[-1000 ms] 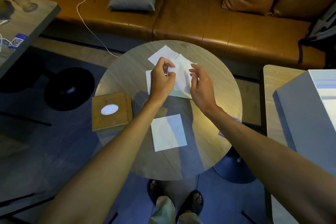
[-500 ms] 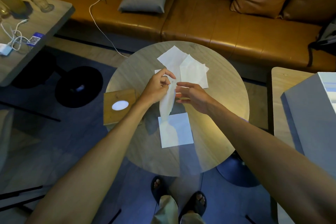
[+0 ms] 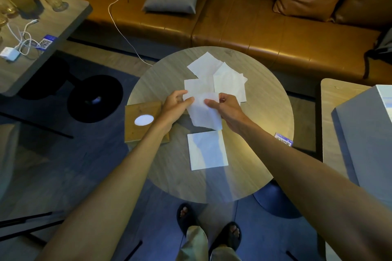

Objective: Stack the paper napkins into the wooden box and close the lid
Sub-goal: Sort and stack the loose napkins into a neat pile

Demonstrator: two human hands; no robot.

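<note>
Over the round table [image 3: 265, 112], you are pinching a napkin [image 3: 204, 114] with your left hand [image 3: 174, 106] and right hand [image 3: 228, 108]; loose napkins [image 3: 229, 85] are lying just beyond your grip, a folded napkin [image 3: 206, 150] nearer you, the wooden box [image 3: 142, 133] leftward.

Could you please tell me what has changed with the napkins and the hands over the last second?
The left hand lifted one napkin off the loose pile toward the person; it hung limp, then the right hand took its other edge, and both now hold it spread above the table. The pile, the flat napkin nearer the person and the wooden box stayed put.
</note>
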